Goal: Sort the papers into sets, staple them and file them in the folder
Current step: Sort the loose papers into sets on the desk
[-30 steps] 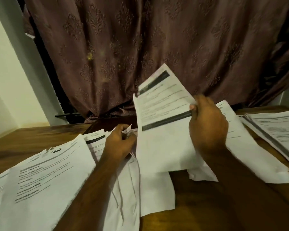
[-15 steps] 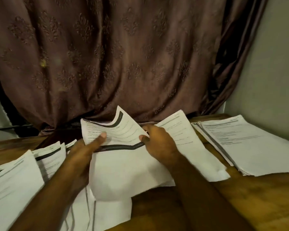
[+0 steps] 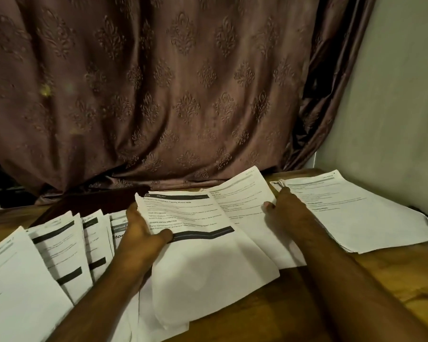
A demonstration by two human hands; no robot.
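A printed sheet with a dark band (image 3: 203, 255) lies across the middle of the wooden table (image 3: 386, 275). My left hand (image 3: 141, 233) grips its left edge, thumb on top by the band. Behind it lies a second printed sheet (image 3: 240, 196). My right hand (image 3: 284, 213) rests palm down over that sheet's right edge, thumb on the paper and fingertips reaching the corner of a paper stack (image 3: 351, 213) at the right. Several fanned sheets with dark bars (image 3: 62, 248) spread out at the left. No stapler or folder is in view.
A brown patterned curtain (image 3: 183, 95) hangs right behind the table. A pale wall (image 3: 393, 107) closes off the right side, close to the right stack. Bare wood shows at the front right.
My right hand let go of the banded sheet and moved right onto the sheet behind it. The banded sheet came down flatter onto the table, still in my left hand.
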